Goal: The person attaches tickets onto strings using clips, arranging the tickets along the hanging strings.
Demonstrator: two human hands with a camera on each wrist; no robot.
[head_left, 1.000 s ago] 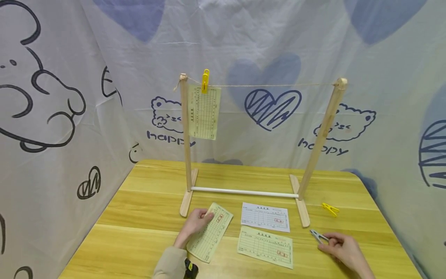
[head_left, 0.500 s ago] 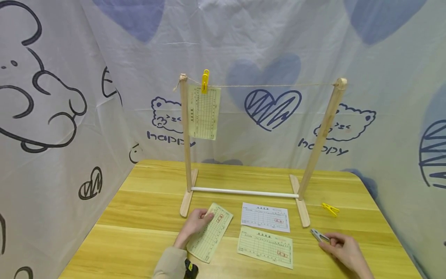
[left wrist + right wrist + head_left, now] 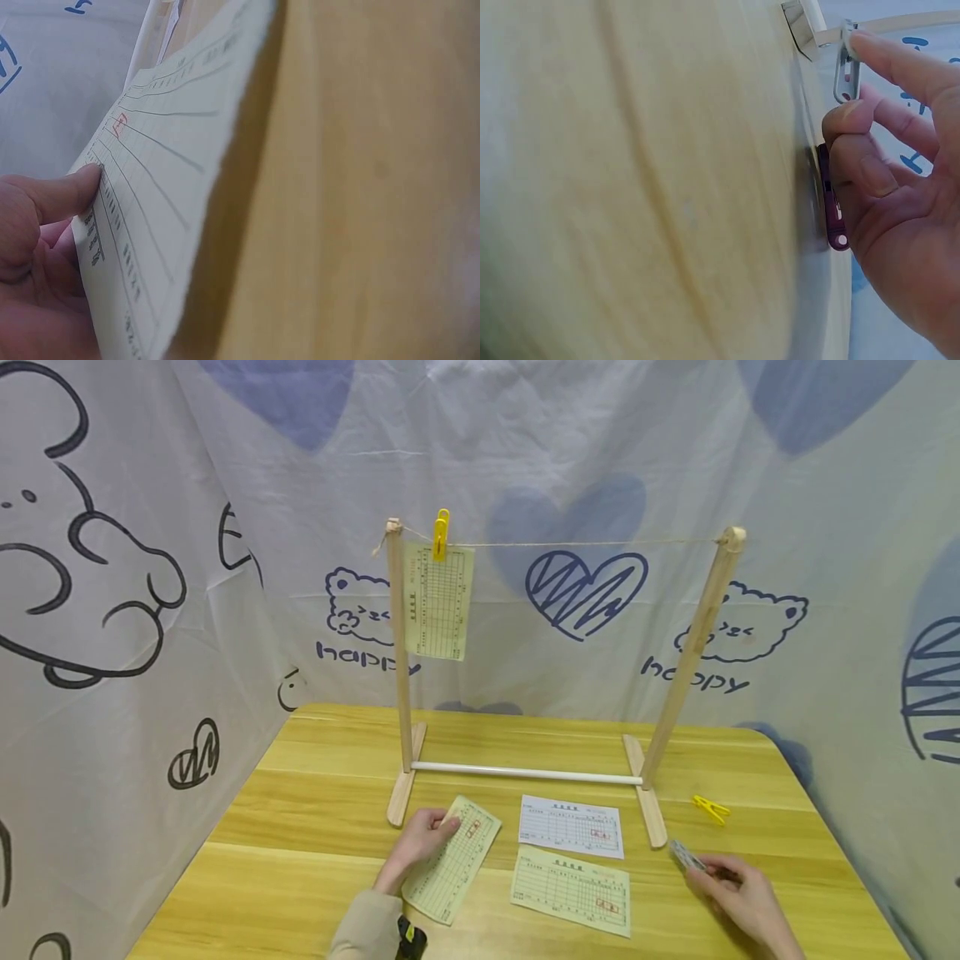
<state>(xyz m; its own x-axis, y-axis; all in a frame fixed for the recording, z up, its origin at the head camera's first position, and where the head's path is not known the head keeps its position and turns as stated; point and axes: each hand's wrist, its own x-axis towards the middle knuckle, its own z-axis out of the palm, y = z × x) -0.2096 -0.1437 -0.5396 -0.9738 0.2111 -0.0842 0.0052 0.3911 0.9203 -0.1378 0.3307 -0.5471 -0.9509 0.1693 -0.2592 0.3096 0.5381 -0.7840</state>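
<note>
Tilted over the yellow wood-grain tabletop, a pale-green rectangular paper slip is pinched by a long edge in the left hand; I'd expect it light, floppy, easily creased, so a gentle edge hold suits. The right hand grips a slim grey clothes peg, probably springy, best squeezed by its handles.

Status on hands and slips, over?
Left hand pinching a pale green slip. Right hand holding a grey clip. Another slip hangs by a yellow clip. Nothing seen blocking the string.

The slips are matt paper (the tabletop, smooth wood grain).
</note>
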